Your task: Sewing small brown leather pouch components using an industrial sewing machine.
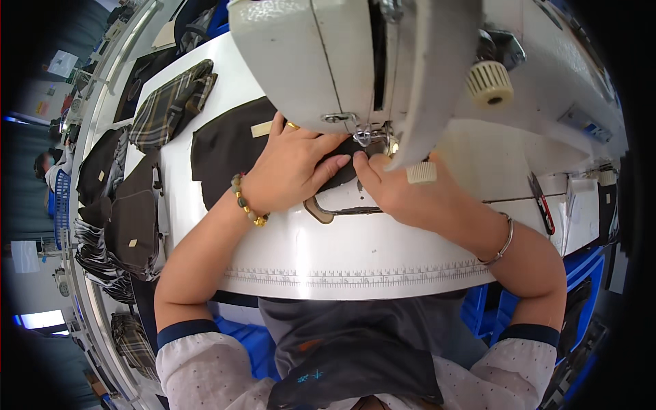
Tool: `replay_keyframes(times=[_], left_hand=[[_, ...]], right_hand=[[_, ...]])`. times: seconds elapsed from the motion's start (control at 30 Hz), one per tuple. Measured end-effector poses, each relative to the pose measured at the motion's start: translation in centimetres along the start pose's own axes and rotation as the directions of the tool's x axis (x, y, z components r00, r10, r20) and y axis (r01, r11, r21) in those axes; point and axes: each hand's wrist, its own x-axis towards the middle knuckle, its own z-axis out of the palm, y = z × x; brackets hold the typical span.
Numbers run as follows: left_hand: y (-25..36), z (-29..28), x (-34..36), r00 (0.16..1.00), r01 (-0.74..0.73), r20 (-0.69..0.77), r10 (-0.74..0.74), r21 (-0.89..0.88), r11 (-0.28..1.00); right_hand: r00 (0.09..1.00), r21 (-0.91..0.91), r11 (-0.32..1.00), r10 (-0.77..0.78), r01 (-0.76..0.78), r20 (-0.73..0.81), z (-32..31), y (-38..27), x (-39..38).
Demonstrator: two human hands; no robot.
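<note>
A piece of dark brown fabric [225, 147] lies on the white sewing table, partly under the head of a sewing machine [287, 48]. My left hand [290, 167] rests flat on this fabric, thumb apart from the fingers, left of the presser foot [365, 137]. Close to the foot on the right, my right hand [410, 188] has its fingertips pinched together at the fabric's edge; its other fingers are curled under and partly hidden. Below the hands shows a tan-edged slot in the tabletop [320, 210]. The needle tip is hard to make out.
Folded plaid fabric [171, 106] and stacked dark pieces [133, 232] lie at the left. Red-and-black thread snips [541, 205] sit at the right. A printed ruler strip [355, 277] follows the front edge. Blue bins [581, 294] stand below; another person [61, 164] sits far left.
</note>
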Motion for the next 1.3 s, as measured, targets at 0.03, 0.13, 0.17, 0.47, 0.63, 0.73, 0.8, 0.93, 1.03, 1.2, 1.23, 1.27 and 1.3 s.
replay_keyframes(times=[0.03,0.13,0.17,0.47,0.63,0.73,0.8,0.93,1.03,1.2,1.23,1.27,1.3], left_hand=[[0.2,-0.4,0.0,0.994,0.073,0.091,-0.066,-0.074,0.995],[-0.1,0.0,0.5,0.998,-0.067,-0.021,0.067,-0.01,0.998],[0.1,-0.2,0.4,1.0,-0.028,0.009,0.028,-0.021,0.999],[-1.0,-0.4,0.0,0.995,-0.095,-0.045,0.093,-0.033,0.995],[0.1,0.6,-1.8,0.916,-0.331,-0.244,0.318,-0.014,0.943],[0.1,0.2,-2.0,0.918,-0.322,-0.231,0.323,0.042,0.946],[0.0,0.1,-1.9,0.922,-0.316,-0.225,0.314,0.029,0.948],[-0.3,-0.1,-1.5,0.939,-0.278,-0.202,0.278,0.031,0.96],[-0.3,-0.5,-1.1,0.941,-0.264,-0.19,0.279,0.1,0.959],[0.6,-0.7,-1.0,0.957,-0.197,-0.186,0.221,0.139,0.97],[0.9,-0.7,-1.1,0.956,-0.196,-0.185,0.226,0.166,0.966],[1.2,-0.7,-1.2,0.957,-0.198,-0.181,0.228,0.167,0.966],[1.6,-0.6,-1.3,0.959,-0.185,-0.175,0.222,0.203,0.961]], right_hand=[[0.999,-0.049,0.999,-0.012,0.013,0.034,-0.1,-0.2,-0.1],[1.0,-0.092,0.996,-0.014,0.013,-0.012,-0.1,-0.5,-0.3],[1.0,-0.089,0.996,-0.02,0.019,-0.013,-0.1,-0.5,-0.3],[0.998,0.209,0.976,0.065,-0.062,-0.009,-0.4,-0.6,-1.1],[0.985,0.119,0.985,0.111,-0.127,0.129,-1.0,-1.5,-1.4],[0.986,0.122,0.985,0.107,-0.123,0.128,-0.9,-1.4,-1.3],[0.986,0.126,0.985,0.106,-0.122,0.126,-1.0,-1.4,-1.3],[0.991,0.119,0.988,0.09,-0.102,0.095,-1.0,-1.5,-1.3],[0.99,0.1,0.989,0.1,-0.109,0.098,-1.0,-1.5,-1.3],[0.995,0.102,0.991,0.078,-0.085,0.068,-1.0,-1.2,-1.3],[0.996,0.107,0.991,0.073,-0.079,0.056,-1.0,-1.2,-1.3],[0.996,0.108,0.991,0.077,-0.082,0.054,-1.0,-1.2,-1.3],[0.995,0.105,0.991,0.077,-0.083,0.058,-1.0,-1.2,-1.3]])
